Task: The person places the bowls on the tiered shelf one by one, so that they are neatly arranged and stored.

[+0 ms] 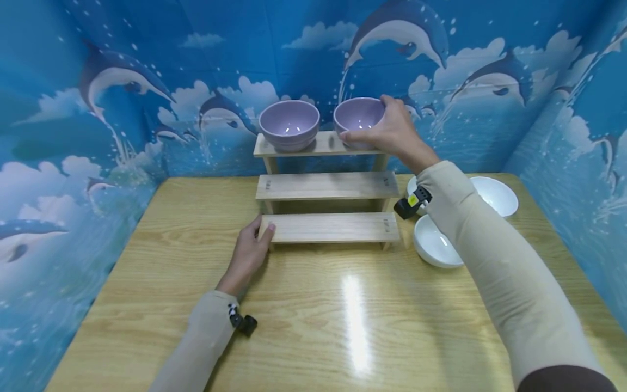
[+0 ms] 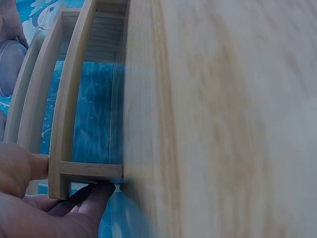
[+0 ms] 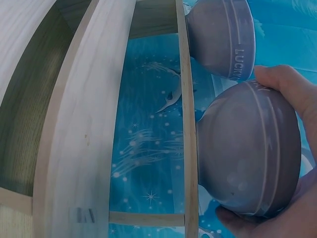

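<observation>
A three-tier wooden stand is on the table. Two purple bowls are at its top tier. The left purple bowl sits upright there. My right hand grips the right purple bowl, thumb at its near side and fingers over the far rim. In the right wrist view this bowl has its base right at the top board. My left hand pinches the left end of the lowest tier, thumb on top; the left wrist view shows fingers beneath that end.
White bowls stand right of the stand: one near the front, one farther back, another partly hidden behind my right wrist. A blue dolphin-print cloth surrounds the wooden table at the back and sides.
</observation>
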`<state>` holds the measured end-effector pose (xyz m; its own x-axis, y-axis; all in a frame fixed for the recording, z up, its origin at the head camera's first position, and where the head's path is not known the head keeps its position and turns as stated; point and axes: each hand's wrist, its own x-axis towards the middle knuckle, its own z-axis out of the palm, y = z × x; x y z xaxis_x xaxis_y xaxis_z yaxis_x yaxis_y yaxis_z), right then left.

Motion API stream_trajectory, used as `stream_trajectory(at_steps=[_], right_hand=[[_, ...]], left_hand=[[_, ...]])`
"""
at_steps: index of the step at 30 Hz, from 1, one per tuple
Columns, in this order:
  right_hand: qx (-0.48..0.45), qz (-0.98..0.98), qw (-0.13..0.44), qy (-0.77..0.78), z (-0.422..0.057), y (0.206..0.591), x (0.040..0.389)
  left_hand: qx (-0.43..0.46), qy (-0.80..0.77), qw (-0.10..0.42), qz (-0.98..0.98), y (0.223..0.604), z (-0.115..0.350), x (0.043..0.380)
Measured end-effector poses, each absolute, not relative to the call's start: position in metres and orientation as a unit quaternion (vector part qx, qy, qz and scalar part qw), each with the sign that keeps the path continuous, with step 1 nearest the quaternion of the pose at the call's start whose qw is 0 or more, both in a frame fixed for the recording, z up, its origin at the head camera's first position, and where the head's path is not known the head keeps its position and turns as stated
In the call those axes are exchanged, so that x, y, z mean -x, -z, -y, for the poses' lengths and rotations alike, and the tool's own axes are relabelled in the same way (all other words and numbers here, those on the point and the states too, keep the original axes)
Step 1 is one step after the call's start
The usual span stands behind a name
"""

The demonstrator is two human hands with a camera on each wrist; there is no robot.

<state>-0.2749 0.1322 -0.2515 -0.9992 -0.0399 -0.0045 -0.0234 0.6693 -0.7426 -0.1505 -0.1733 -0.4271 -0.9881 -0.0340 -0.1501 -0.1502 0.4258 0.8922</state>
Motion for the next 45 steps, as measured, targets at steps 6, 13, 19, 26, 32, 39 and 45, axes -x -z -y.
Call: stream_trajectory(at_steps=[6,13,19,26,32,39,45], right_hand=[[0.023,-0.914,0.009,0.405,-0.133,0.252,0.273],[0.034,-0.914,0.001,0.404,-0.134,0.252,0.272],[0.038,-0.915,-0.005,0.401,-0.134,0.253,0.269],[0.033,-0.918,-0.008,0.396,-0.133,0.253,0.268],[0.033,-0.918,-0.009,0.395,-0.134,0.254,0.266],[0.033,-0.919,-0.013,0.393,-0.136,0.252,0.263],[0.029,-0.916,-0.017,0.401,-0.142,0.249,0.257]], left_hand=[[0.055,-0.531,0.053,-0.844,0.428,0.174,0.151],[0.052,-0.534,0.054,-0.842,0.428,0.174,0.151],[0.045,-0.535,0.049,-0.842,0.428,0.173,0.15],[0.037,-0.54,0.041,-0.84,0.428,0.173,0.15],[0.038,-0.535,0.041,-0.843,0.428,0.173,0.149],[0.048,-0.528,0.044,-0.847,0.427,0.172,0.148],[0.052,-0.526,0.046,-0.848,0.426,0.17,0.149]])
